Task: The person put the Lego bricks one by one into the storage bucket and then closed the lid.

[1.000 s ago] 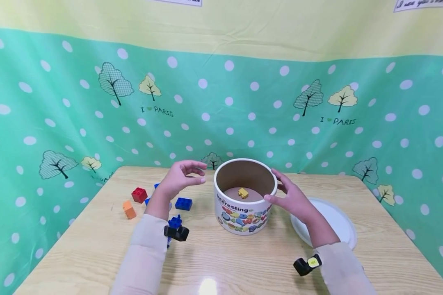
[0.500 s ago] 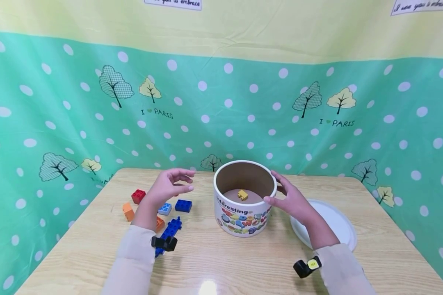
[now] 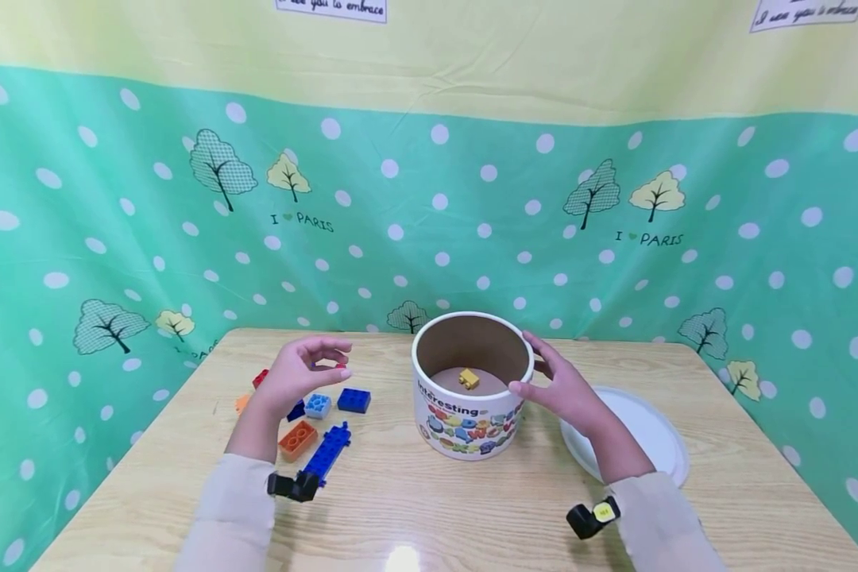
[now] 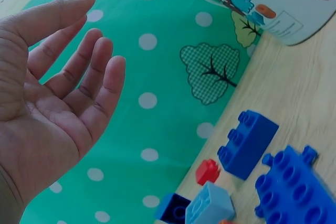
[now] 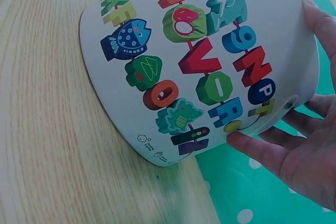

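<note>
In the head view my left hand [image 3: 302, 373] hangs over the loose building bricks at the left, fingers loosely bent, nothing held. Under and near it lie a blue brick [image 3: 353, 400], a light blue brick [image 3: 318, 407], an upturned orange brick [image 3: 297, 441] and a long blue piece with studs [image 3: 329, 451]. A white round bucket [image 3: 472, 429] with printed letters stands upright and uncovered at the centre. One yellow brick [image 3: 469, 379] lies on its floor. My right hand [image 3: 561, 387] holds the bucket's right side, thumb at the rim, fingers spread around the wall.
The white round lid [image 3: 651, 433] lies flat on the wooden table [image 3: 429, 516], partly behind my right forearm. A red brick [image 3: 260, 378] and another orange piece [image 3: 242, 403] are partly hidden by my left arm. A polka-dot curtain [image 3: 429, 214] hangs behind the table.
My left hand has moved left, away from the bucket and over the bricks, uncovering the light blue and orange ones. My right hand stays on the bucket.
</note>
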`<move>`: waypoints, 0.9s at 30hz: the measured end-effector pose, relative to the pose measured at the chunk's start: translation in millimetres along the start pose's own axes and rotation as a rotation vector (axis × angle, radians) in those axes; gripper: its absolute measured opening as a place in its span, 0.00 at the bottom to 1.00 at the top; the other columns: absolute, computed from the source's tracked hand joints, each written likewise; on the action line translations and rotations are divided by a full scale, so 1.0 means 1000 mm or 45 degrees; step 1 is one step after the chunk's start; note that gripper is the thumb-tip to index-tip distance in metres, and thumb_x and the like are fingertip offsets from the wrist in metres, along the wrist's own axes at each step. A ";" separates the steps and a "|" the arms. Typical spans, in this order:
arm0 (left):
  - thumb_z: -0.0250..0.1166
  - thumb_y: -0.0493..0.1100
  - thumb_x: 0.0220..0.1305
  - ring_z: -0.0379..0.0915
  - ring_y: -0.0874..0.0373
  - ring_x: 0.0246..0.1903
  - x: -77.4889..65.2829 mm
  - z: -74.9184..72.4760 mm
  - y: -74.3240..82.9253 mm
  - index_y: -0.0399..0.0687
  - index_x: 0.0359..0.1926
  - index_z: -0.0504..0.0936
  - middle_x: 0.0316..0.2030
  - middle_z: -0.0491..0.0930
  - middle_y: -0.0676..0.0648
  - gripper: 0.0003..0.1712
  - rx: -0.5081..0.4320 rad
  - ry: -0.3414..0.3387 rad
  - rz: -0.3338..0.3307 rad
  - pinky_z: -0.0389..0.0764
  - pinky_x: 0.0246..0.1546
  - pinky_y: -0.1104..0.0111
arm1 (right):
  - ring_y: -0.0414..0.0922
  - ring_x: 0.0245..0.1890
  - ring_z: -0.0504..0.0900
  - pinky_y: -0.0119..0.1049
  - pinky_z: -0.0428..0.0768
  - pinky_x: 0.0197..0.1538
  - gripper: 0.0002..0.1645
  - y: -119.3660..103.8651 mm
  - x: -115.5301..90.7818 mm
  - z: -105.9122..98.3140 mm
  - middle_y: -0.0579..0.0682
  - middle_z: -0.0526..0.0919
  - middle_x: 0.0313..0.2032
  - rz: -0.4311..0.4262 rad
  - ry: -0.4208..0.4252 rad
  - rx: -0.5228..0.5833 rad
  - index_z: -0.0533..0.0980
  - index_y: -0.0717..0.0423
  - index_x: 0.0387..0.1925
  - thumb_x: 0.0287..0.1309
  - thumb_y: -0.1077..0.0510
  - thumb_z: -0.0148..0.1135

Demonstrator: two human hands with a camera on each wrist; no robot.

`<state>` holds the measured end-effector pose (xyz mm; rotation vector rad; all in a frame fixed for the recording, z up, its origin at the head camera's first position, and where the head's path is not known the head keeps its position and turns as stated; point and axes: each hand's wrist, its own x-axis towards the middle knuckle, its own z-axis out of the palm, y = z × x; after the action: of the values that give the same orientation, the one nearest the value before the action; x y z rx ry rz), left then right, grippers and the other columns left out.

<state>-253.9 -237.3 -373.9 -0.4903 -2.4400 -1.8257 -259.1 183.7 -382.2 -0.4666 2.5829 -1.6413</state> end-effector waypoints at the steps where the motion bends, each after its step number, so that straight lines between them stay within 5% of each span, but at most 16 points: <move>1: 0.72 0.40 0.58 0.76 0.49 0.47 -0.002 -0.001 0.000 0.39 0.55 0.79 0.45 0.80 0.41 0.24 0.010 0.006 -0.004 0.81 0.45 0.68 | 0.62 0.70 0.57 0.60 0.73 0.57 0.57 0.000 0.000 0.000 0.54 0.54 0.73 0.000 0.000 0.001 0.50 0.42 0.76 0.52 0.42 0.72; 17: 0.71 0.37 0.58 0.76 0.52 0.46 -0.027 -0.024 -0.013 0.34 0.55 0.78 0.47 0.80 0.45 0.25 0.071 0.041 0.004 0.80 0.46 0.72 | 0.61 0.70 0.57 0.60 0.73 0.57 0.58 -0.002 -0.001 0.001 0.54 0.54 0.73 0.001 0.007 -0.005 0.50 0.42 0.76 0.52 0.42 0.73; 27: 0.72 0.41 0.59 0.78 0.52 0.44 -0.050 -0.043 -0.019 0.37 0.56 0.78 0.44 0.81 0.46 0.25 0.204 0.119 -0.077 0.81 0.42 0.71 | 0.62 0.70 0.56 0.60 0.73 0.57 0.58 -0.003 -0.002 -0.001 0.54 0.54 0.73 0.011 -0.002 -0.009 0.49 0.42 0.76 0.52 0.42 0.72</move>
<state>-218.3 -292.9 -389.8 -0.3162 -2.5357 -1.6157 -256.5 183.8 -379.9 -0.4566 2.5870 -1.6286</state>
